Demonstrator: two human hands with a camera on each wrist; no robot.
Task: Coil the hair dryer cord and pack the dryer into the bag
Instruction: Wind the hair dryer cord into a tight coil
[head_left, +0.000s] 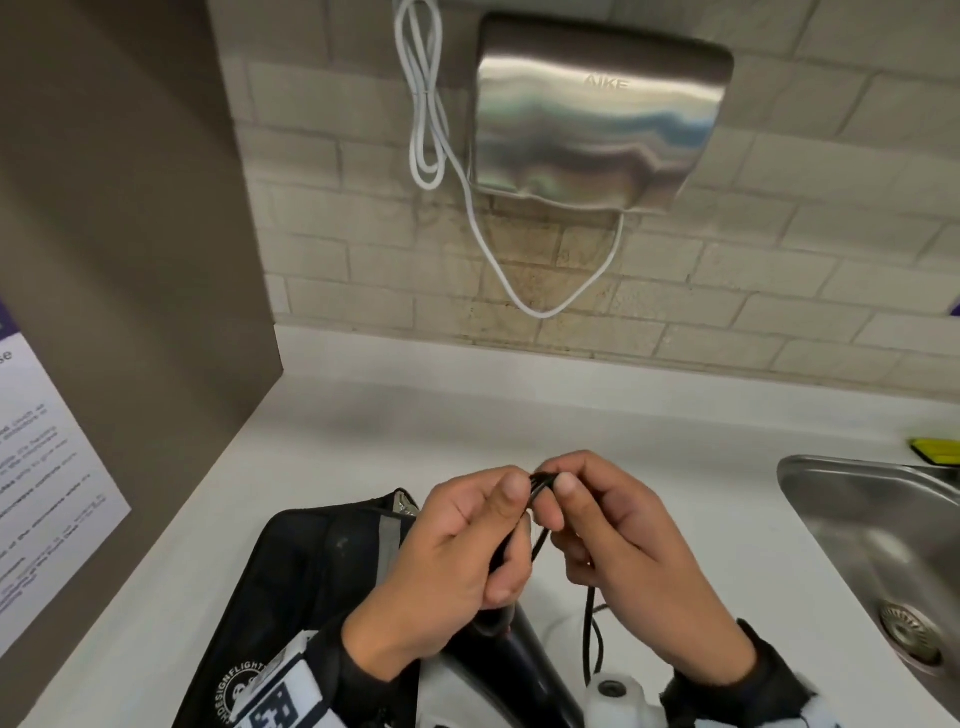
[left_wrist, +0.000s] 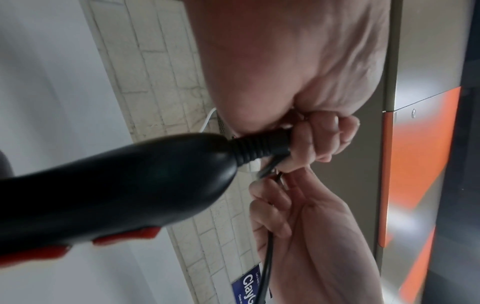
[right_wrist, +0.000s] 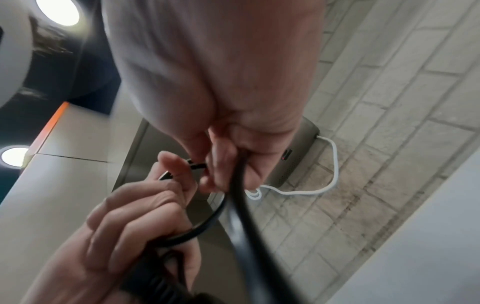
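A black hair dryer (head_left: 524, 670) with red switches hangs below my hands, its handle (left_wrist: 116, 185) pointing up toward my left hand (head_left: 467, 551). That hand grips the ribbed cord root and a small loop of black cord (head_left: 540, 488). My right hand (head_left: 602, 530) pinches the same loop from the right, thumb tip beside the left thumb. More cord (right_wrist: 241, 216) runs down from my right fingers and dangles over the counter (head_left: 590, 639). A black bag (head_left: 311, 582) with a grey strap lies on the counter under my left wrist.
A white counter (head_left: 519, 415) spreads ahead. A steel sink (head_left: 883, 545) sits at the right. A metal hand dryer (head_left: 597, 114) with a white cable (head_left: 431, 130) hangs on the tiled wall. A brown partition with a poster (head_left: 47, 441) stands left.
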